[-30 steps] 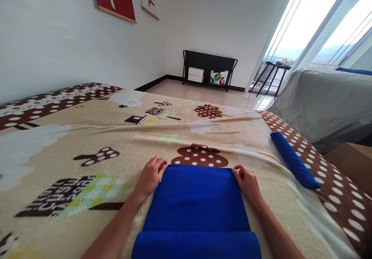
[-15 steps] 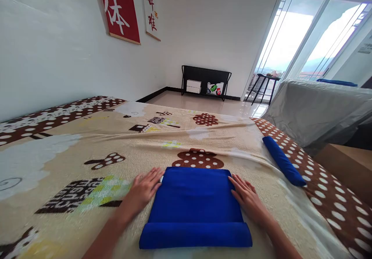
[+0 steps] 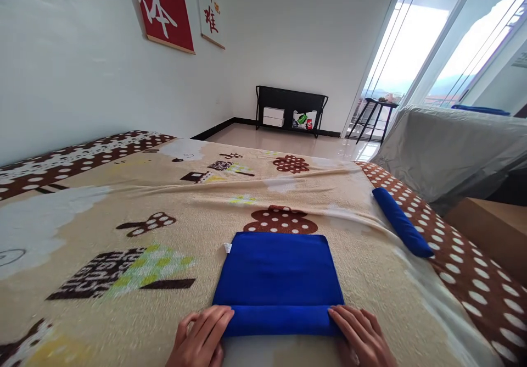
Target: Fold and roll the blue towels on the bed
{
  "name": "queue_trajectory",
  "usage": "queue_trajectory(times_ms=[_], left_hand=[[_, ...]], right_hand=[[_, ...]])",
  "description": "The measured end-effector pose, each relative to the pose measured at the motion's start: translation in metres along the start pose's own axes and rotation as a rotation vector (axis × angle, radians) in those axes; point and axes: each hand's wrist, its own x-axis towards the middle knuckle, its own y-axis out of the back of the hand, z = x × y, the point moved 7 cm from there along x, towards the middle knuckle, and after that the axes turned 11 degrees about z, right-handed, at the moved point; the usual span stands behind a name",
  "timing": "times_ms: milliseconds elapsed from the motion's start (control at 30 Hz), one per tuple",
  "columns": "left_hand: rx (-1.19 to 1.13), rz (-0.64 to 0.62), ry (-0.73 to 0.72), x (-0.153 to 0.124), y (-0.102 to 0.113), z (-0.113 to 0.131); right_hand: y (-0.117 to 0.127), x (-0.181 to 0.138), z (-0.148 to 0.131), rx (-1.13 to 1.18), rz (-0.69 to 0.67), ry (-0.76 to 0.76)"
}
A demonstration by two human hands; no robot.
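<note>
A blue towel (image 3: 280,271) lies flat on the patterned beige blanket (image 3: 123,202) in front of me, its near edge rolled into a thick tube (image 3: 280,321). A small white tag (image 3: 228,247) sticks out at its far left corner. My left hand (image 3: 201,337) grips the left end of the roll, fingers together and curved against it. At the right end, my right hand (image 3: 362,337) holds it the same way. A second blue towel (image 3: 401,221), fully rolled, rests near the bed's right edge.
A grey-covered piece of furniture (image 3: 453,153) and a cardboard box (image 3: 489,229) stand right of the bed. A black shelf (image 3: 290,109) with boxes and a small dark table (image 3: 376,117) sit by the far wall and glass doors. The white wall runs along the left.
Both hands have drawn back from the towel's far corners to the ends of the roll at its near edge. The view has shifted slightly.
</note>
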Motion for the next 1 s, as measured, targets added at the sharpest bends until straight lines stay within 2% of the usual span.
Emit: queue_trajectory(times_ms=[133,200,300,367,433,500,567,667,733,800,900,1000], left_hand=[[-0.043,-0.040,0.112,0.016,-0.008,-0.013],[-0.047,-0.078,0.122,0.017,-0.012,-0.016],[0.088,-0.054,0.120,0.017,-0.016,-0.012],[0.179,-0.028,0.136,0.022,-0.022,0.002],[0.135,0.002,0.070,0.033,-0.032,0.029],[0.022,0.023,-0.053,0.042,-0.041,0.057],[-0.010,-0.001,-0.114,0.043,-0.049,0.066],[0.086,-0.078,-0.030,0.029,-0.050,0.036],[0.137,-0.090,0.032,0.016,-0.038,0.009],[0.165,-0.081,0.043,0.007,-0.022,-0.006],[0.154,-0.100,-0.034,0.001,-0.007,-0.002],[0.102,-0.106,-0.061,0.002,-0.010,0.007]], right_hand=[[-0.007,0.010,0.016,0.113,-0.108,-0.165],[-0.009,0.011,0.018,0.133,-0.157,-0.195],[-0.010,0.016,0.010,0.006,-0.103,-0.165],[-0.013,0.025,-0.004,-0.129,-0.012,-0.144],[-0.022,0.037,-0.027,-0.134,0.031,-0.060],[-0.033,0.046,-0.051,-0.037,0.015,0.064],[-0.041,0.048,-0.057,0.001,-0.048,0.102],[-0.040,0.035,-0.027,-0.086,-0.145,-0.014],[-0.030,0.019,-0.006,-0.124,-0.166,-0.047],[-0.018,0.005,0.005,-0.138,-0.148,-0.038],[-0.007,-0.006,0.004,-0.129,-0.104,-0.009],[-0.009,-0.003,-0.005,-0.071,-0.063,-0.030]])
